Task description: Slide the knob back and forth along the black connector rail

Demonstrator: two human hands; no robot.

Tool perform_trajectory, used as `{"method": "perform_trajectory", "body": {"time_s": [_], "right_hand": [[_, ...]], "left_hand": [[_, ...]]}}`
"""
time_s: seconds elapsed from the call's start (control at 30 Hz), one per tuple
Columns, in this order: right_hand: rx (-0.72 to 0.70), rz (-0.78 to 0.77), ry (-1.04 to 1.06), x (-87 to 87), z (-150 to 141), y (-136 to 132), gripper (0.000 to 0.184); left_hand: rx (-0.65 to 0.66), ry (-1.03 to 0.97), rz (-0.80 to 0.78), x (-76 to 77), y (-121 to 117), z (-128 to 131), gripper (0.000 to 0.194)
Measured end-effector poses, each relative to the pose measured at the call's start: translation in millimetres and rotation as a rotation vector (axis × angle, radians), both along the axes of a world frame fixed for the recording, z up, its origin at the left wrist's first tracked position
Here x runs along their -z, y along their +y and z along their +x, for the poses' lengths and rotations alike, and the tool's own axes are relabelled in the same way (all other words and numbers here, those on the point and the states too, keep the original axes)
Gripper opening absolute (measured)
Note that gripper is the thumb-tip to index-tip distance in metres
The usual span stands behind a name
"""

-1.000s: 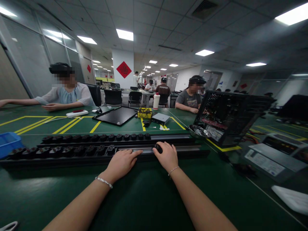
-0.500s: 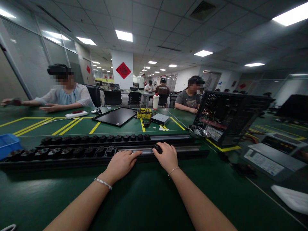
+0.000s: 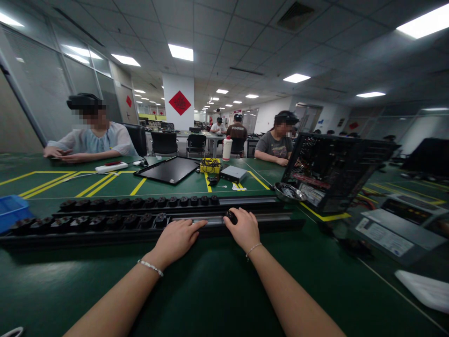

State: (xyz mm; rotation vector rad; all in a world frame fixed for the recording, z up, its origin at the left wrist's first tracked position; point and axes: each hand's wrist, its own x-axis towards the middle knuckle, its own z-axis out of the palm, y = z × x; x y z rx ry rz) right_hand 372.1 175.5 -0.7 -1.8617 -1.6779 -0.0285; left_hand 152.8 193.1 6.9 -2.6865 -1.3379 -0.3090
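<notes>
Two long black tracks lie side by side across the table. The near track [image 3: 105, 236] and the far track [image 3: 247, 200] each carry a row of round black plug-socket modules [image 3: 114, 221] on their left part, with bare grey channel to the right. My left hand [image 3: 178, 239] rests flat at the near track, index finger stretched along the channel, holding nothing. My right hand [image 3: 244, 229] pinches a small round black socket module [image 3: 231, 216] between thumb and fingers, over the channel of the near track. Its underside is hidden, so I cannot tell whether it sits in the channel.
An open computer case [image 3: 336, 173] stands at right, beside a metal bowl [image 3: 289, 191] and a power supply [image 3: 403, 229]. Farther back lie a black panel [image 3: 170, 169], a yellow basket [image 3: 210, 164] and a grey drive [image 3: 233, 173]. A blue bin [image 3: 14, 210] stands left. Co-workers sit across the table.
My hands are almost still; the right one has shifted very slightly right with the socket module. At left, the co-worker's outstretched arm has drawn in, bringing both hands together.
</notes>
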Motion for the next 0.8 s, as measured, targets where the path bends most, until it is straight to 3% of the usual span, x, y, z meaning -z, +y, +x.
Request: {"method": "perform_trajectory", "body": {"time_s": [0.8], "right_hand": [[0.009, 0.005, -0.009, 0.5, 0.1, 0.6, 0.032]], "left_hand": [[0.017, 0.0, 0.043, 4.7, 2.6, -1.2, 0.041]]}}
